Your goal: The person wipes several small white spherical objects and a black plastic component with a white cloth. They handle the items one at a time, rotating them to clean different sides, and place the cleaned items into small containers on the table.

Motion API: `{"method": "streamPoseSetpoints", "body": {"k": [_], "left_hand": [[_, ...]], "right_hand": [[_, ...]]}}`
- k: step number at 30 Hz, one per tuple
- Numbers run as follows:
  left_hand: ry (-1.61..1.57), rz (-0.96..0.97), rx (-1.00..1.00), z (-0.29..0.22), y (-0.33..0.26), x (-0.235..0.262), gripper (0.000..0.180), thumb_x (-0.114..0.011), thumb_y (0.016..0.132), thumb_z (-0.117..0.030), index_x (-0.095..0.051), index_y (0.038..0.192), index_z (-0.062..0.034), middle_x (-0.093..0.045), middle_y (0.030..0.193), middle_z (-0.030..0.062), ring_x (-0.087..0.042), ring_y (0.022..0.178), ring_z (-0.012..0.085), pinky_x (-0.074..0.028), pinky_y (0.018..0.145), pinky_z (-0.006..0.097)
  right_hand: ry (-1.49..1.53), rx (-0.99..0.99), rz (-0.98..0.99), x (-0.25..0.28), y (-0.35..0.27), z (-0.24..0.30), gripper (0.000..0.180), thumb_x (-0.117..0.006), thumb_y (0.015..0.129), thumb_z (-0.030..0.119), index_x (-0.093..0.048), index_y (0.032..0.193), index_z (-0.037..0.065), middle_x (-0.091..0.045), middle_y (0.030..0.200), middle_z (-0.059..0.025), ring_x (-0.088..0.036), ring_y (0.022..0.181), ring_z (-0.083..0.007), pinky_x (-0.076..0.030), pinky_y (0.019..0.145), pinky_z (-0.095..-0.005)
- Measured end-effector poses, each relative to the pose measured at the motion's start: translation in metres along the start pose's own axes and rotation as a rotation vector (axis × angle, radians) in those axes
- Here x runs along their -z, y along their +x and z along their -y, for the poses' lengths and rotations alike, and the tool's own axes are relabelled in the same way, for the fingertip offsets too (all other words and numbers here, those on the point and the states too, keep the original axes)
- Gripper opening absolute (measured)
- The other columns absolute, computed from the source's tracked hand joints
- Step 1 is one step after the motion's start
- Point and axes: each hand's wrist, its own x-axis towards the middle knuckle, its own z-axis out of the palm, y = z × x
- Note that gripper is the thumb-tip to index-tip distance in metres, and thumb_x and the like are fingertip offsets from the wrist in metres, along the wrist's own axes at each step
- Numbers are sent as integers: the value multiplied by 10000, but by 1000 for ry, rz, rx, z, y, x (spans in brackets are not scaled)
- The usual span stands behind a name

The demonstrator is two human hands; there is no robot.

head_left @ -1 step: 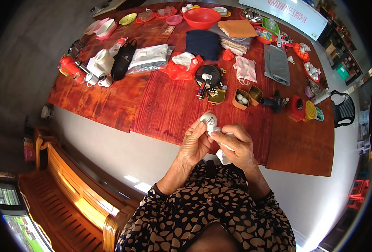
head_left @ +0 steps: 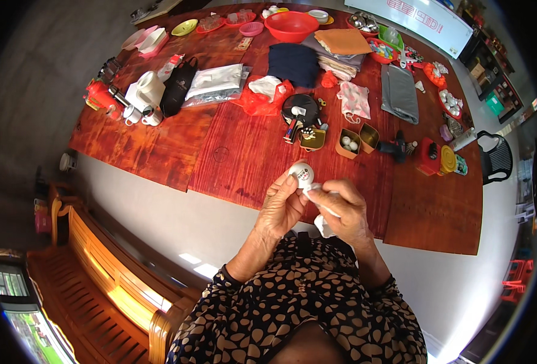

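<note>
Pinching a white ball (head_left: pixel 305 170) between thumb and fingertips, the left hand (head_left: pixel 282 207) held it up in front of the chest, at the near edge of the dark red wooden table (head_left: pixel 232 161), with the dark printing on its surface turned upward. The right hand (head_left: pixel 346 212) was close beside it, its fingers curled narrowly around a crumpled white cloth (head_left: pixel 324 226), one part of which reached up to the lower right side of the ball while another hung below the palm; whether it pressed on the ball could not be told. Beyond the hands, a small open box (head_left: pixel 345 153) stood on the tabletop with more white balls (head_left: pixel 350 144) inside, and a second box (head_left: pixel 369 138), gold-coloured within, sat just to its right. A round black case (head_left: pixel 305 104) lay farther left, behind a shallow gold-coloured container (head_left: pixel 313 144). To the right of the boxes lay a dark power tool (head_left: pixel 395 147), and past it stood a yellow-lidded jar (head_left: pixel 448 159).
</note>
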Motion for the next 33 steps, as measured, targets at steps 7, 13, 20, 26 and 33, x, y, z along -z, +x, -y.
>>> {"method": "streamPoseSetpoints", "body": {"k": [7,13,20,26,33], "left_hand": [[80,97,-1,0,2,-4,346,-609,883,-133,-536,1198,-8,-618,1043,86,-608,887,138,-528,723,222],[126,125,-15,-1,1,-7,366,-602,871,-52,-523,1223,6,-626,1066,99,-618,865,126,-547,755,227],[192,164,-47,-9,-4,-15,466,-625,847,-28,-465,1282,20,-608,1122,110,-603,952,132,-529,815,231],[499,168,-190,-9,-8,-21,492,-613,843,1,-441,1302,28,-577,1188,148,-576,1069,203,-483,935,318],[672,214,-233,-7,-12,-27,576,-597,824,77,-373,1351,12,-510,1279,154,-529,1136,207,-467,962,332]], "right_hand": [[-86,-38,-185,8,18,19,419,-685,691,-78,-668,1064,111,-509,917,-34,-563,711,-127,-481,556,-259],[-15,-41,-90,2,19,14,428,-660,738,-49,-643,1126,131,-492,878,-37,-553,694,-126,-502,575,-245],[57,-163,-129,13,25,14,316,-590,780,-72,-656,1062,56,-526,897,-70,-561,706,-132,-467,571,-254],[-41,-12,-22,6,30,36,319,-589,707,-94,-662,965,77,-489,862,-85,-564,705,-184,-473,575,-301],[106,-157,-29,17,34,21,333,-514,714,-110,-651,969,55,-523,842,-89,-583,715,-188,-479,615,-285]]}}
